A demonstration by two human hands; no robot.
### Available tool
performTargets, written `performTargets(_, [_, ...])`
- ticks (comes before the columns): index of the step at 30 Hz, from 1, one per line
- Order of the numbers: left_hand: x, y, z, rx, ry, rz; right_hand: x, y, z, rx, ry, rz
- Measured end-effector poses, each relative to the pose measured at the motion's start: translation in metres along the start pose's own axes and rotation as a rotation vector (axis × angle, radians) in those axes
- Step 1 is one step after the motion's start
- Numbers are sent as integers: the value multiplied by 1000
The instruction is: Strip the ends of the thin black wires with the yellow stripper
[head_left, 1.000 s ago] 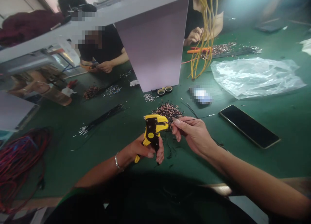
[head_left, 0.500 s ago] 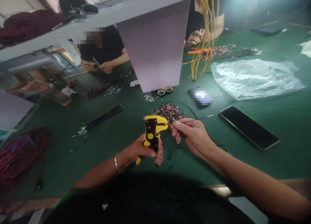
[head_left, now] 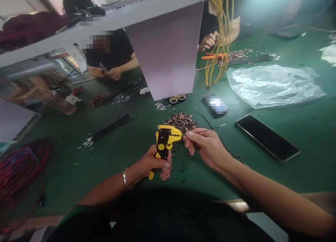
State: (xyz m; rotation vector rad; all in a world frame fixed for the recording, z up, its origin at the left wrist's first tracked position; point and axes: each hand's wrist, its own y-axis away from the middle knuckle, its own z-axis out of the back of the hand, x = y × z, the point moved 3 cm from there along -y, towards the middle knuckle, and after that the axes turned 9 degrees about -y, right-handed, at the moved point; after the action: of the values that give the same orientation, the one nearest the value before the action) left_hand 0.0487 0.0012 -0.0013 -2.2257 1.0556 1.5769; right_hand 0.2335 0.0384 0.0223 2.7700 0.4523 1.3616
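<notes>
My left hand (head_left: 157, 163) is wrapped round the handles of a yellow and black wire stripper (head_left: 164, 142), whose jaws point right. Between thumb and fingers, my right hand (head_left: 206, 142) pinches a thin black wire (head_left: 214, 128) close to the jaw tips; whether the wire's end sits inside them is too small to tell. Just behind the tool lies a heap of short black and copper-coloured pieces (head_left: 181, 120). More black wires (head_left: 204, 117) lie to the right of the heap, partly hidden by my right hand.
A phone (head_left: 267, 137) lies at right, behind it a clear plastic bag (head_left: 273, 86). Tape rolls (head_left: 177, 99) stand by a pale panel (head_left: 168, 53). Black wires (head_left: 112, 128) and red cable coils (head_left: 23, 168) are at left; yellow cables (head_left: 219, 39) hang behind. Other people's hands work across the table.
The fingers of my left hand have closed a little on the handles, and the stripper's jaws look closer together. My right hand has barely moved.
</notes>
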Motion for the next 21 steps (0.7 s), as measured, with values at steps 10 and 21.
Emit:
performTargets(10, [-6,-2,4,11,21,-40,7,-2,2,-51,-58,-54])
performTargets(21, [-5,-5,7,102,48,-60,7,-4,9,-49,-55,10])
